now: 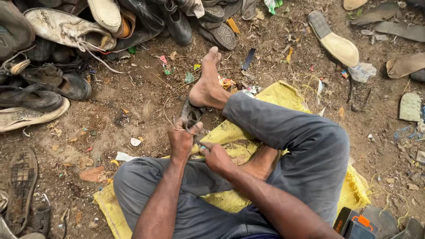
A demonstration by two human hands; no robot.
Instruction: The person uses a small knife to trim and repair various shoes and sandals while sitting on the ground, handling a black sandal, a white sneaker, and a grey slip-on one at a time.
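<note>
Bare dirt ground (146, 102), worn shoes piled beyond fingers. Left hand (182, 140) fingers clamped round dark worn shoe piece (191, 114), braced against bare foot (206, 86). Right hand (218, 157) pinching small tool, hard to identify. Cutting or prying step seems underway; next move needs firm grip.

One head camera looks steeply down, close over the lap, at hands in mid-frame; shoe pile (66, 40) at ten o'clock, ground beyond

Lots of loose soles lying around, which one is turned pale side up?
The cream sole at upper right, alone on the dirt beyond the bare foot. The other loose soles nearby are dark or grey-brown.
</note>
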